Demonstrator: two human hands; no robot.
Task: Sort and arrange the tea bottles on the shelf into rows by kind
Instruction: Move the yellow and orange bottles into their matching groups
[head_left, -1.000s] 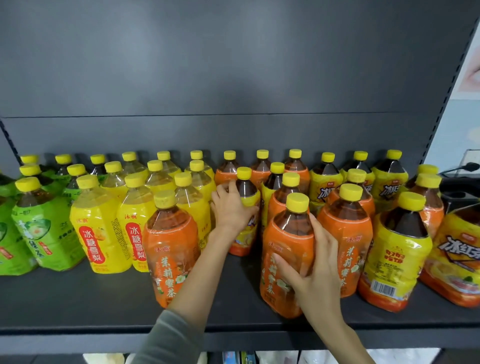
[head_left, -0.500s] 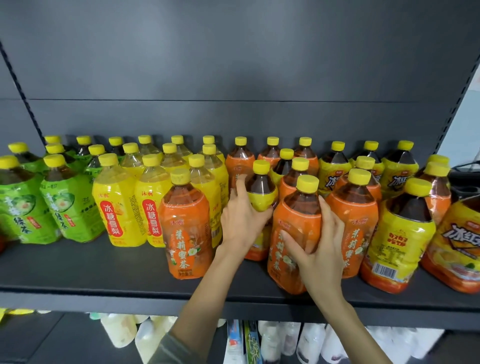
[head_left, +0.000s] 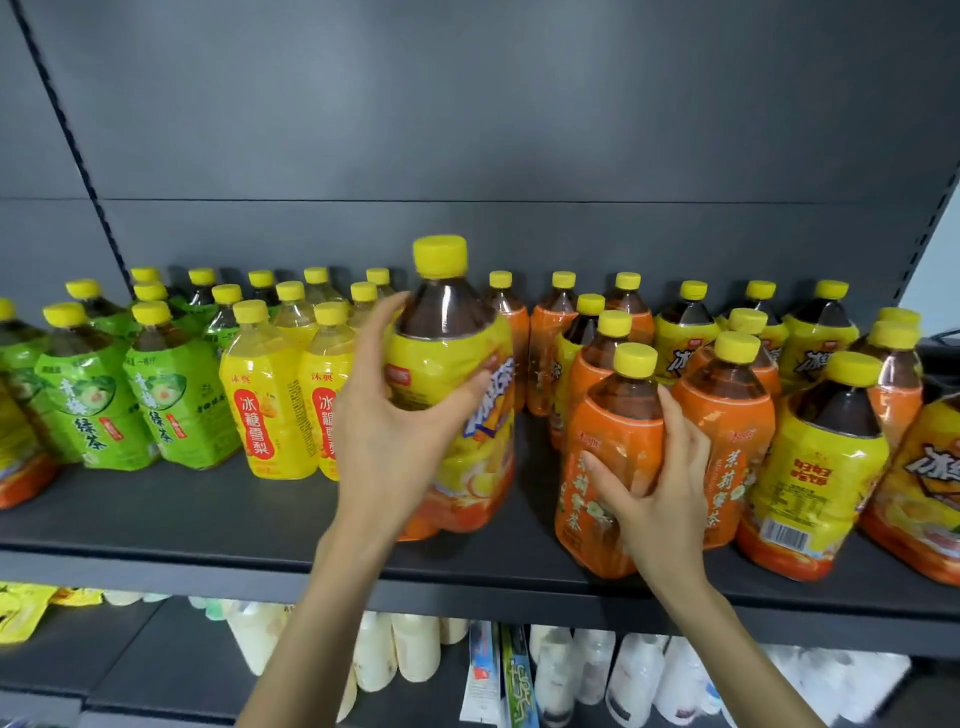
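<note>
Hands apart: left hand (head_left: 395, 426) wrapped round yellow-labelled bottle (head_left: 447, 364) of dark tea, centre, near edge, base seemingly off grey shelf (head_left: 208, 525). Right hand (head_left: 660, 499) clasps upright orange-labelled bottle (head_left: 618, 431) of brown tea, near right. Green-labelled bottles (head_left: 78, 410) far left, pale yellow bottles (head_left: 260, 410) beside them. Lower shelf (head_left: 130, 649): blurred white bottles (head_left: 634, 675).

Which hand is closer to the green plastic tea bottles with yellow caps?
Left. The left hand grips a yellow-and-orange-labelled plastic bottle to the right of the green plastic tea bottles; the right hand holds an orange-labelled plastic bottle farther right.
</note>
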